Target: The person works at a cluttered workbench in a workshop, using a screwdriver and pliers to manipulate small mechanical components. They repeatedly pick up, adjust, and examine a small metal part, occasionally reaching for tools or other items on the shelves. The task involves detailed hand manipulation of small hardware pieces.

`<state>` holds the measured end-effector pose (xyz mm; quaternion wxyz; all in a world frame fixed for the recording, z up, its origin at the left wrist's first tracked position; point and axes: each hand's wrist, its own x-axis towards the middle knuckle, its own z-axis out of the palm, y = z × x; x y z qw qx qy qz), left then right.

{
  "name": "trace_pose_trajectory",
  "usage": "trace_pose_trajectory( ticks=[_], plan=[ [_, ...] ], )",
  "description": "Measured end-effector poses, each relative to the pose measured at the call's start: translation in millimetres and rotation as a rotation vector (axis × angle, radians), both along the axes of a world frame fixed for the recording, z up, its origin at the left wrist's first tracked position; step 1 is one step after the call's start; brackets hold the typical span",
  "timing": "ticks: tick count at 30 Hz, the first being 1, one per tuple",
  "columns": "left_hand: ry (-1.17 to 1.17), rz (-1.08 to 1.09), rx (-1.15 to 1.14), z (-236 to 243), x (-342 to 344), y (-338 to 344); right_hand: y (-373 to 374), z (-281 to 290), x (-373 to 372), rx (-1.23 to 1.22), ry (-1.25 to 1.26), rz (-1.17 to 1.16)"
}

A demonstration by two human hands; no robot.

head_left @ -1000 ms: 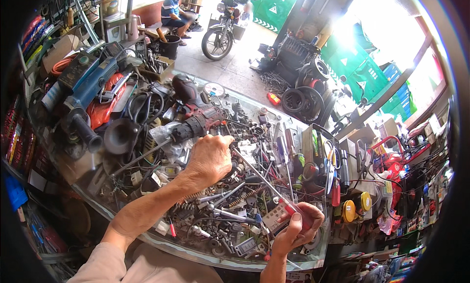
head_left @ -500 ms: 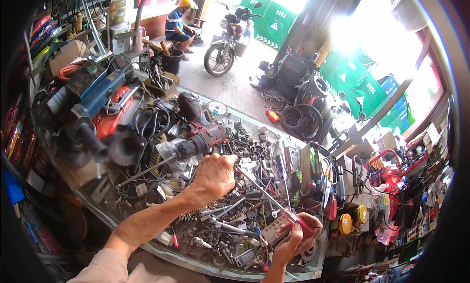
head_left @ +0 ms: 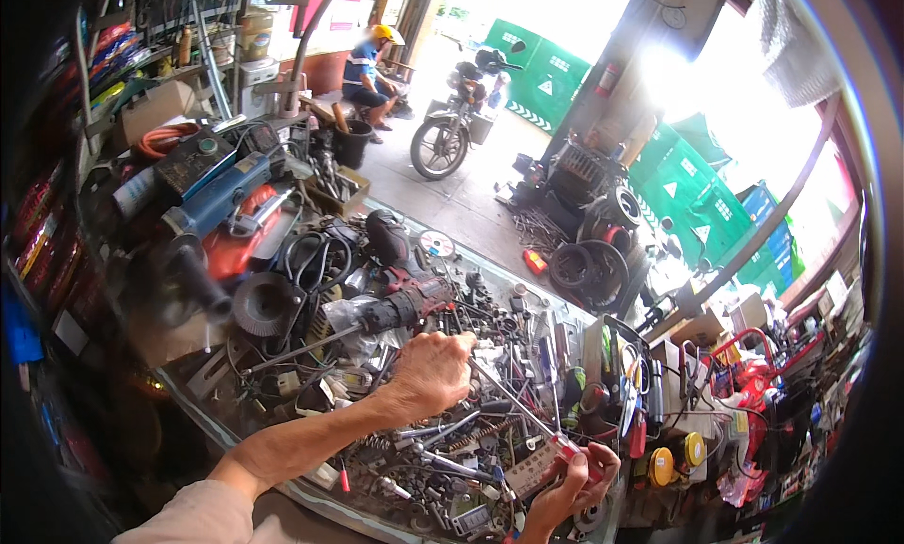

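Note:
My right hand [head_left: 573, 488] is closed around the red handle of a long screwdriver [head_left: 516, 395], its thin metal shaft slanting up and left. At the far end of that shaft, my left hand [head_left: 433, 370] is curled with thumb and forefinger together. Whatever it pinches is hidden, and I cannot tell whether it touches the shaft's tip. Both hands are above a glass-topped counter heaped with small metal parts [head_left: 471, 450]. A red and black cordless drill [head_left: 410, 297] with a long bit lies just beyond my left hand. By my right hand rests a pale perforated plate [head_left: 530, 469].
On the left sit a blue power tool [head_left: 221, 194] and a round wire brush [head_left: 264, 304]. Scissors [head_left: 629, 398] and yellow round tapes [head_left: 662, 466] are at the right. Beyond the counter are a motorcycle [head_left: 452, 130], stacked tyres [head_left: 593, 271] and a seated person [head_left: 369, 78] wearing a yellow helmet.
The view has shifted, so the counter and background sit lower and farther right. My hands keep much the same hold, with the screwdriver still slanting between them.

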<state>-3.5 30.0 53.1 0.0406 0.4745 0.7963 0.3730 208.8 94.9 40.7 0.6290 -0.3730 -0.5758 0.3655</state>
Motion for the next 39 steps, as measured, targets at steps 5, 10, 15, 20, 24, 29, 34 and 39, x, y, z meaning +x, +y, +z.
trace_pose_trajectory(
  ticks=[5,10,15,20,24,29,34,39],
  plan=[
    [0.029,0.017,-0.041,-3,-1,2,-8,3,-1,-0.007,0.009,0.002],
    [-0.031,-0.012,-0.022,-4,-8,1,0,-5,7,-0.080,-0.069,-0.007],
    [0.017,-0.018,-0.010,-10,-9,6,-12,4,-3,-0.004,0.048,0.097],
    [-0.011,-0.010,0.012,-14,-9,9,-21,11,-2,-0.044,-0.006,0.097],
    [0.000,0.004,0.029,-19,-13,7,-6,-7,3,0.016,-0.096,0.016],
    [0.016,-0.009,0.012,-16,-9,9,-14,3,-5,0.079,0.002,0.064],
    [-0.022,0.012,-0.011,-8,-10,5,-11,-2,-3,0.046,-0.019,0.069],
    [0.013,0.000,0.025,-13,-8,7,-1,-18,5,0.034,-0.041,0.000]
  ],
)
